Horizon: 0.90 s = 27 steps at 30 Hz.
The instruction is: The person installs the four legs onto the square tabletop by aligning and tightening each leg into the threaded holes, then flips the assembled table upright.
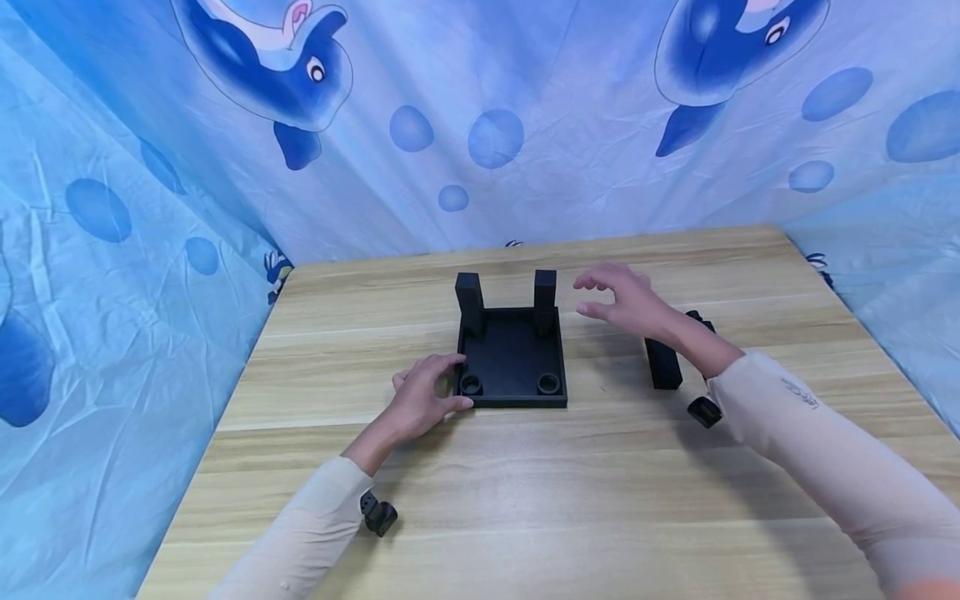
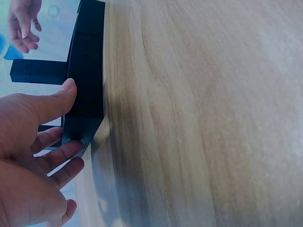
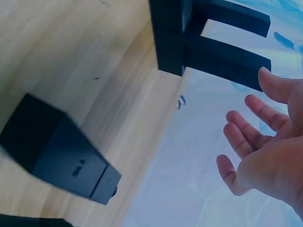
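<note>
A black square tray (image 1: 513, 354) lies on the table, with two upright black posts at its far corners, a left post (image 1: 470, 302) and a right post (image 1: 545, 298). Round sockets sit in its near corners, among them the near-right socket (image 1: 549, 384). My left hand (image 1: 422, 398) holds the tray's near-left corner, thumb on the front wall and fingers along the left side. Raised just right of the right post, my right hand (image 1: 628, 302) has loosely bent fingers with nothing between them. In the right wrist view, the thumb overlaps the end of a post (image 3: 229, 61).
A loose black block (image 1: 663, 364) lies on the wooden table (image 1: 510, 500) under my right forearm, with another black piece (image 1: 699, 319) partly hidden behind the wrist. A blue dolphin-print cloth (image 1: 360, 200) hangs behind and beside the table.
</note>
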Each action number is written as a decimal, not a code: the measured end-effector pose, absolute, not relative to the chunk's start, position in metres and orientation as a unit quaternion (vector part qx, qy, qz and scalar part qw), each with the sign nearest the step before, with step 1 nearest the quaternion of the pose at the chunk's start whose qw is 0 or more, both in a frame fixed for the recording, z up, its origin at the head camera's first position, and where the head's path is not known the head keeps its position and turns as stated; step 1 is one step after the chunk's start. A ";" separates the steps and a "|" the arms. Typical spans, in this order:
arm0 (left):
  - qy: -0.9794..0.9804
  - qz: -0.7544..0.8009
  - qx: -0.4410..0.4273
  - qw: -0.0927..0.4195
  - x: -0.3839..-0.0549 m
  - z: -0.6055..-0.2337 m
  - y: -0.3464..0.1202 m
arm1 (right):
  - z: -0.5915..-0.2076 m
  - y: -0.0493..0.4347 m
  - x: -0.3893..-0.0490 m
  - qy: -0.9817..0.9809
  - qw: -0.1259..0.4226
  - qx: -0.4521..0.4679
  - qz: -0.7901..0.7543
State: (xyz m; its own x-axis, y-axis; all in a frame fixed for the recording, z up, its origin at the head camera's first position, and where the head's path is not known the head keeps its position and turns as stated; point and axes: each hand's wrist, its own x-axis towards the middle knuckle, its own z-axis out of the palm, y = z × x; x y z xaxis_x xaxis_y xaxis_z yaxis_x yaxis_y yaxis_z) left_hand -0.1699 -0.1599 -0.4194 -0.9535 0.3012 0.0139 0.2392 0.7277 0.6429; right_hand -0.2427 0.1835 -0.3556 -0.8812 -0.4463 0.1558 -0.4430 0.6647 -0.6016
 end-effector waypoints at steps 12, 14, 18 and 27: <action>0.927 0.341 0.148 0.044 -0.170 -0.419 -0.160 | -0.360 0.198 -0.230 0.924 -0.013 -0.247 -0.292; 0.927 0.342 0.148 0.045 -0.170 -0.420 -0.160 | -0.361 0.202 -0.226 0.926 -0.009 -0.251 -0.282; 0.927 0.341 0.147 0.045 -0.170 -0.421 -0.161 | -0.363 0.210 -0.220 0.930 -0.010 -0.256 -0.265; 0.928 0.339 0.147 0.044 -0.169 -0.420 -0.160 | -0.373 0.228 -0.211 0.924 -0.064 -0.298 -0.229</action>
State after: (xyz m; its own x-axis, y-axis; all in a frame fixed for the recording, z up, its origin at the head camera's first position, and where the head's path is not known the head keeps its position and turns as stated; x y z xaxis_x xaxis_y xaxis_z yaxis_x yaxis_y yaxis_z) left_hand -0.1693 -0.1603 -0.4203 -0.9528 0.3030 0.0187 0.2436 0.7263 0.6428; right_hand -0.2106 0.2278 -0.3734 -0.8138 -0.5221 0.2552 -0.5808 0.7169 -0.3857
